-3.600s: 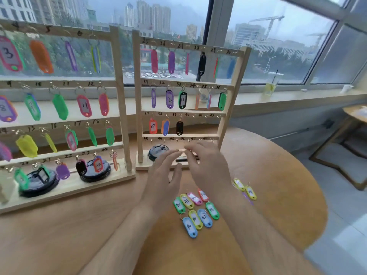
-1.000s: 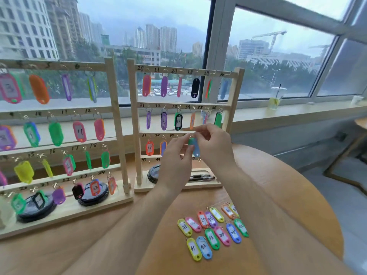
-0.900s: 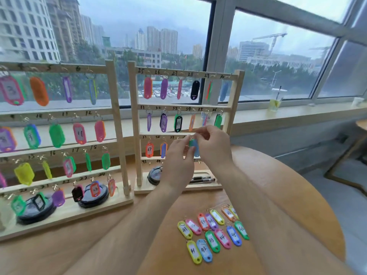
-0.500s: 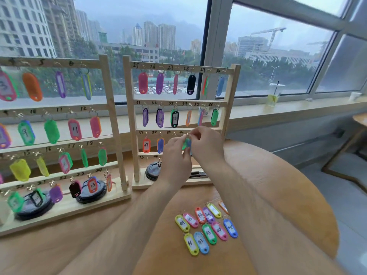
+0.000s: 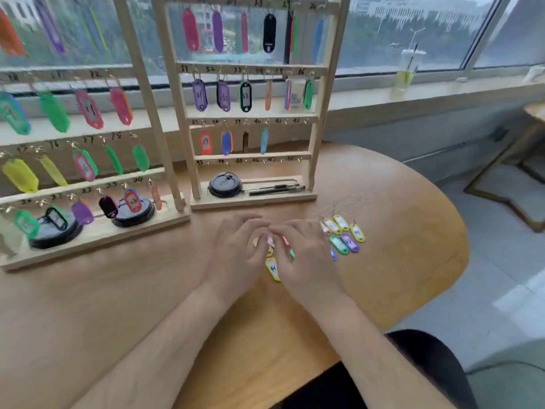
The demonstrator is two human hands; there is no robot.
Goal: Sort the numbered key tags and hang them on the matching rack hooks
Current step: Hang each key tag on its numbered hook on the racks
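A round wooden table (image 5: 413, 246) stands by a wide window (image 5: 383, 31) showing hazy grey daylight and buildings. A plastic cup (image 5: 408, 70) of pale drink sits on the light sill (image 5: 442, 94). The floor (image 5: 486, 284) is pale grey; at right stands a wooden frame (image 5: 501, 172), possibly a chair.

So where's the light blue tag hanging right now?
Head view, upper centre: the light blue tag hangs under 40 on the third row of the right rack, just right of the dark tag.
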